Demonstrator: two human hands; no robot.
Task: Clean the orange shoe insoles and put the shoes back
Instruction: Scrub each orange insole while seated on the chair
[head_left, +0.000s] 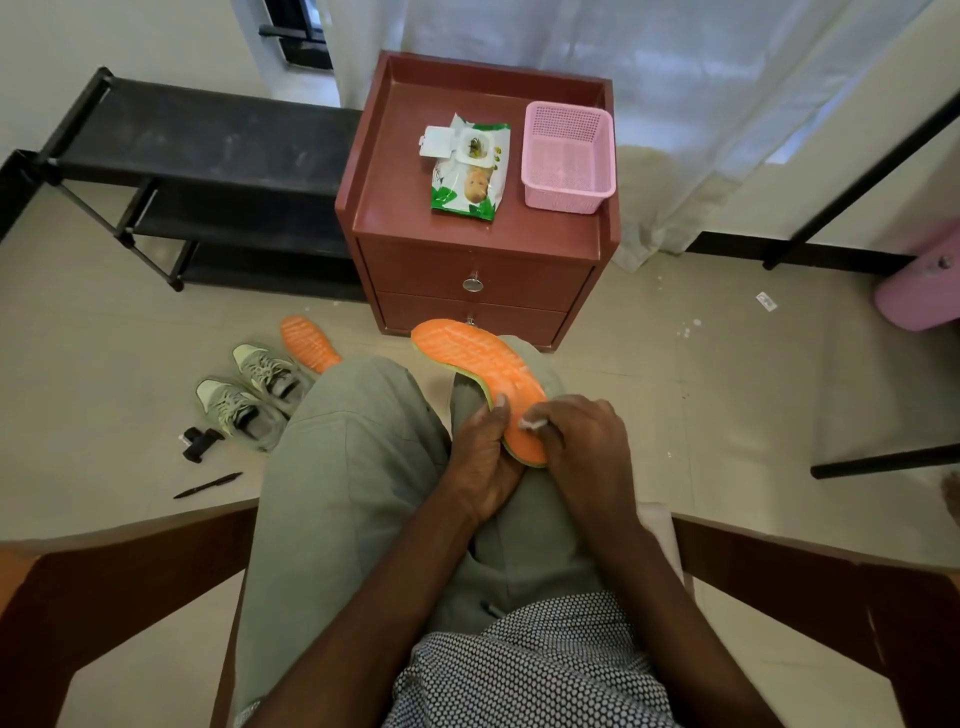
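An orange insole (478, 364) lies across my right knee, toe end pointing away from me. My left hand (480, 457) grips its heel end from below, thumb on the edge. My right hand (582, 436) pinches a small white wipe (532, 423) against the insole's orange surface near the heel. A second orange insole (306, 343) lies on the floor by my left knee, partly hidden by my leg. Two grey-green shoes (254, 395) stand side by side on the floor to the left.
A red-brown bedside cabinet (374, 208) stands ahead with an open wet-wipe pack (467, 166) and a pink basket (566, 156) on top. A black shoe rack (208, 171) is at the left. A pen (208, 486) and a small black object (197, 441) lie on the floor.
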